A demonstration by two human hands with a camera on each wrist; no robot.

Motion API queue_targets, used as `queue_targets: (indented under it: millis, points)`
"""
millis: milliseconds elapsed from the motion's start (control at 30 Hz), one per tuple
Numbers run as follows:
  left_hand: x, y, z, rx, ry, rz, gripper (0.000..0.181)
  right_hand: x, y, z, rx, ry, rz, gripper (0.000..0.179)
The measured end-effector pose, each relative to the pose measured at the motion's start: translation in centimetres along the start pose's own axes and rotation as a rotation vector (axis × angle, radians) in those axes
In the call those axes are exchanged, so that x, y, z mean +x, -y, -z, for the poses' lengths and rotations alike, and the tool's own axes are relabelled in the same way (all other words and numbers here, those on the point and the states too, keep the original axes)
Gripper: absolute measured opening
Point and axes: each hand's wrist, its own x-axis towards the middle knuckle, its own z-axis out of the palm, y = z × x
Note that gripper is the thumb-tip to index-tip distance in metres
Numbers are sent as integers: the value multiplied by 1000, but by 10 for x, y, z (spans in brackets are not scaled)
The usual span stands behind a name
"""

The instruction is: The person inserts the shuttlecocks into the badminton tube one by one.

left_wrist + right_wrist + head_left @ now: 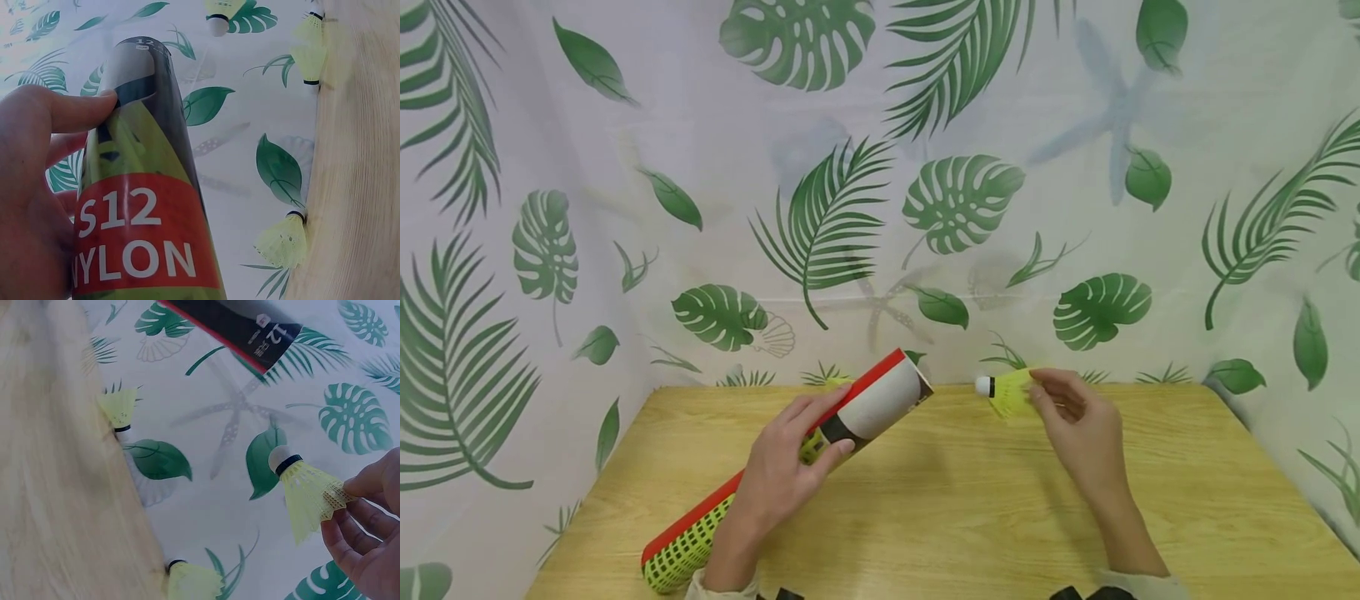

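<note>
My left hand [782,467] grips a long shuttlecock tube [688,533], yellow-green mesh pattern with a red stripe and a grey-and-black upper end. The tube slants up to the right, its upper end raised toward my right hand. "S12 NYLON" is printed on its red band in the left wrist view. Between thumb and fingers, my right hand [1078,437] pinches the skirt edge of a yellow shuttlecock [306,494]. This shuttlecock has a white cork with a black band, and the cork points left toward the tube's upper end, with a gap between them.
Other yellow shuttlecocks lie along the table's back edge, among them one [284,240] in the left wrist view and one [119,409] in the right wrist view. Behind the wooden table [955,517] hangs a white leaf-patterned cloth [865,225], which also rises at both sides.
</note>
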Motion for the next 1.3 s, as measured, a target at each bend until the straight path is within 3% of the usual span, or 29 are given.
queue_targets:
  millis: [433, 700, 1067, 1300]
  points:
    - [2, -4, -4, -1, 11, -42, 62, -1, 25, 9, 102, -47, 75, 22]
    - [2, -6, -7, -4, 19, -64, 61, -2, 37, 11, 148, -83, 172, 25]
    - [0, -11, -13, -35, 56, -84, 62, -7, 47, 4, 207, -49, 261, 25]
    - [-1, -15, -16, -50, 65, -90, 63, -12, 52, -3, 212, -15, 273, 25]
